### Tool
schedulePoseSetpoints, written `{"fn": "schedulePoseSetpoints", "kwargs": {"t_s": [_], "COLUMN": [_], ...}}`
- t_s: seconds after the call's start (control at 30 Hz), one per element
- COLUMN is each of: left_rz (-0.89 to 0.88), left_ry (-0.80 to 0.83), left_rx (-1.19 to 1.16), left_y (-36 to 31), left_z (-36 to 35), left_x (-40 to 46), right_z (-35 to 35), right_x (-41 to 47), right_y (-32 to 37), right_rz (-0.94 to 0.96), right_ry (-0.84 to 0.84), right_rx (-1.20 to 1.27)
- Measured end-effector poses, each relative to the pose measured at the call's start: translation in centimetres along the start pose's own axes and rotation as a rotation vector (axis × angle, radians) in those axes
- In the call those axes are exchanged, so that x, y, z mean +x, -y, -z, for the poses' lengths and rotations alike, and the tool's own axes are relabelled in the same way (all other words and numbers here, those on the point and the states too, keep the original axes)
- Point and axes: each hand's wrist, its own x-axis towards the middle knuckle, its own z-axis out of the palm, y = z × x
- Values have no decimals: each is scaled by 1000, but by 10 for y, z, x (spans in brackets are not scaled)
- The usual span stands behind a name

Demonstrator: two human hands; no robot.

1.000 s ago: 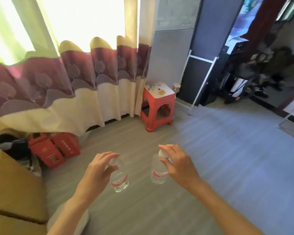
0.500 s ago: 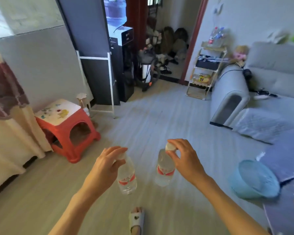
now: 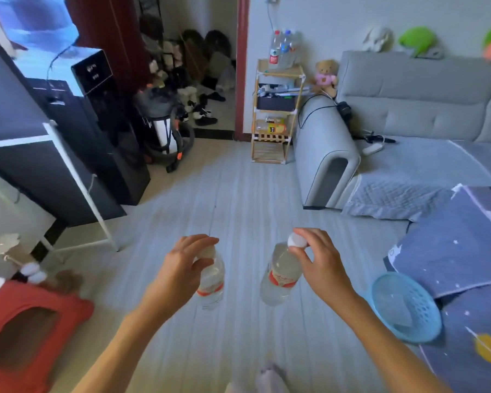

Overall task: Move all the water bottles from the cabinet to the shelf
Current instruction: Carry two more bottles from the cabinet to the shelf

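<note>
Two water bottles were held by their capped tops above the grey plank floor [image 3: 238, 194]. The left bottle [image 3: 212, 282] was gripped by the left hand [image 3: 182, 270], the right bottle [image 3: 281, 275] was pinched at its white cap by the right hand [image 3: 321, 265]. The wooden shelf [image 3: 277, 109], already topped with bottles [image 3: 284, 49], was seen well beyond both hands, beside the grey sofa [image 3: 408, 109].

I see it all through one wide-angle camera on my head, looking forward and down across the floor [image 3: 238, 194]. My two forearms rise from the bottom edge, close to the lens; the wooden shelf [image 3: 277, 114] stands far ahead by the doorway.
</note>
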Motion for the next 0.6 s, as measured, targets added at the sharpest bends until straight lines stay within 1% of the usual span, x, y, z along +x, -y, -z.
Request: {"fn": "schedulePoseSetpoints", "kwargs": {"t_s": [0.13,0.33,0.6], "left_rz": [20,71,28], "left_ry": [-3,17,-32], "left_rx": [13,15,26], "left_y": [8,9,-1], "left_z": [-23,-68,-92], "left_x": [101,259,459], "right_z": [0,19,34], "right_x": [96,255,448], "right_y": [-42,-106,-157], "right_rz": [-30,22,33], "right_ry": [3,11,-31], "right_rx": [-28,-99,-118]}}
